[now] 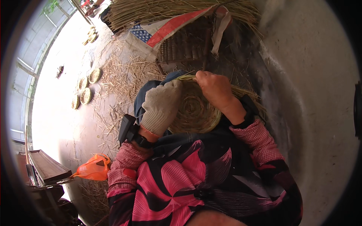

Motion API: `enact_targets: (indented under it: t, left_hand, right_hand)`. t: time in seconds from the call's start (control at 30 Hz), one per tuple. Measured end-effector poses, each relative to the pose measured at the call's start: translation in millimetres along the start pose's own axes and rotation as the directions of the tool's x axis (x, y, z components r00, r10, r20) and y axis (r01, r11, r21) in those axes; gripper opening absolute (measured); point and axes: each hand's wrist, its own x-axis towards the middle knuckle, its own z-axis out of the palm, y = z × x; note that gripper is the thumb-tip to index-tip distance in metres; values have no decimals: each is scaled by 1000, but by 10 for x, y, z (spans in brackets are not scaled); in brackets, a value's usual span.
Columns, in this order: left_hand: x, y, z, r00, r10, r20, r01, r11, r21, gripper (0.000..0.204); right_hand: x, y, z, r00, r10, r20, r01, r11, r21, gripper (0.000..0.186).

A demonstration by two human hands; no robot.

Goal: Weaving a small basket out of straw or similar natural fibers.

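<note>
A round woven straw basket [194, 109] rests in my lap, its coiled base facing up. My left hand [162, 101], in a knitted off-white glove, is closed on the basket's rim at its upper left. At the top of the rim my bare right hand [211, 90] pinches pale green straw strands, its fingertips beside those of the glove. A loose bunch of straw [247, 96] sticks out to the right of the basket, behind my right wrist. Both my wrists carry black strapped devices.
A chair [177, 51] ahead has a striped, starred cloth [169, 28] and straw bundles [181, 11] on it. Several baskets [86, 96] lie at the left, near an orange plastic bag [92, 169] and wooden furniture [49, 165]. A person's arm shows at the top left.
</note>
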Motion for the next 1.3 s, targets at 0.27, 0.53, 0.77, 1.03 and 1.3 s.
enact_targets:
  t: [0.27, 0.53, 0.77, 1.03, 1.3]
  left_hand:
    - [-134, -49, -104, 1000, -2, -23, 4, 996, 93, 10]
    - [-639, -252, -350, 984, 76, -163, -85, 995, -51, 16]
    - [-342, -32, -122, 958, 178, -223, -172, 984, 48, 12]
    - [-461, -398, -652, 914, -272, -301, -139, 487, -862, 26]
    - [-225, -649, -74, 965, 264, -14, -20, 20, -1000, 49]
  right_hand:
    - [-30, 23, 27, 999, 37, -9, -37, 999, -9, 15]
    - [-42, 86, 38, 998, 41, -38, -38, 997, 67, 17]
    - [14, -195, -88, 986, -143, -88, 148, 988, 46, 16]
    - [112, 45, -512, 856, -425, -295, 447, 895, 8, 17]
    - [109, 33, -467, 761, -501, -412, 562, 826, 32, 19]
